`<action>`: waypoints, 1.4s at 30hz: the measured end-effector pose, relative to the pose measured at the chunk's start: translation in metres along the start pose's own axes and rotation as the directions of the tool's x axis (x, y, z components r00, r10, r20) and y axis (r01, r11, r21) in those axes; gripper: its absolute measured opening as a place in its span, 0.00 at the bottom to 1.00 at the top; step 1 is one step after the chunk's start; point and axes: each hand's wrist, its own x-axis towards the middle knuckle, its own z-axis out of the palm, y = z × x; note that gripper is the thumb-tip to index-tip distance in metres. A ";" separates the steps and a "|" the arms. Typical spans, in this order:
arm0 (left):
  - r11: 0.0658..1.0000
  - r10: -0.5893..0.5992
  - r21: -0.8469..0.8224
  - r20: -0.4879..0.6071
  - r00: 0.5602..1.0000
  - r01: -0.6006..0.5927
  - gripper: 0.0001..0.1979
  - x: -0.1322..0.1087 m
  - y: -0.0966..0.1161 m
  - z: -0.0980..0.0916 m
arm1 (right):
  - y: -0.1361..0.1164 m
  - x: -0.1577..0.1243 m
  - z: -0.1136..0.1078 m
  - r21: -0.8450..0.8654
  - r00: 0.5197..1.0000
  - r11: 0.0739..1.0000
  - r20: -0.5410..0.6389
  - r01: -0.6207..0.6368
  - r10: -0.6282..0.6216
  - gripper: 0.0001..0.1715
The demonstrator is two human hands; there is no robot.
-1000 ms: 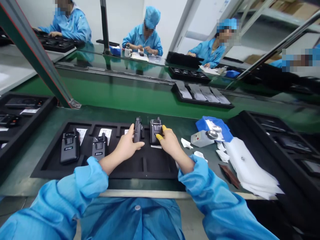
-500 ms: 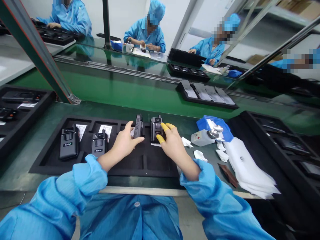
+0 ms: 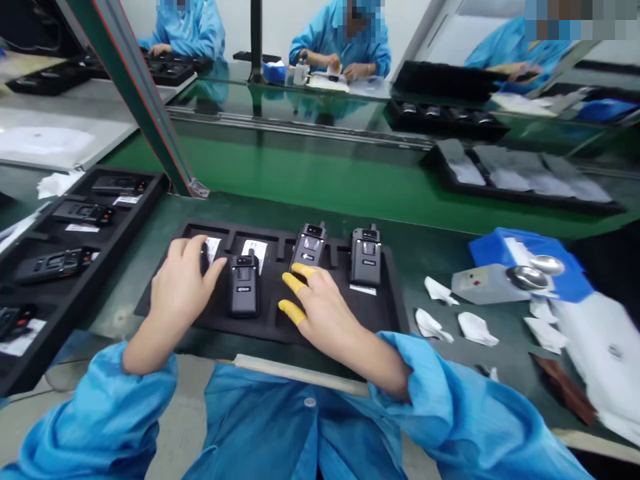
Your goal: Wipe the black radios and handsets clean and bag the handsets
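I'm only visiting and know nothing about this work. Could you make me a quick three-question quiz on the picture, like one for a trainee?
1. True or false: the person's right hand has yellow finger cots on it.
2. Multiple choice: what colour is the bin beside the translucent bottle?
a) red
b) blue
c) yellow
3. Short answer: which hand hides most of the leftmost handheld radio in the black foam tray directly in front of the person?

Key:
1. True.
2. b) blue.
3. The left hand.
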 end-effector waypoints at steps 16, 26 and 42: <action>0.960 -0.250 -0.074 0.208 0.946 0.270 0.43 0.005 -0.043 0.010 | -0.050 0.041 0.043 0.408 0.999 0.913 0.027 -0.028 0.018 0.39; 0.141 -0.319 -0.864 0.422 0.849 0.483 0.40 -0.003 -0.073 0.009 | -0.056 0.047 0.045 0.786 0.976 0.582 0.125 -0.207 0.178 0.52; 0.014 -0.156 -0.931 0.357 0.921 0.364 0.24 -0.020 -0.048 0.023 | -0.050 0.057 0.029 0.584 0.971 0.777 0.170 -0.237 0.169 0.15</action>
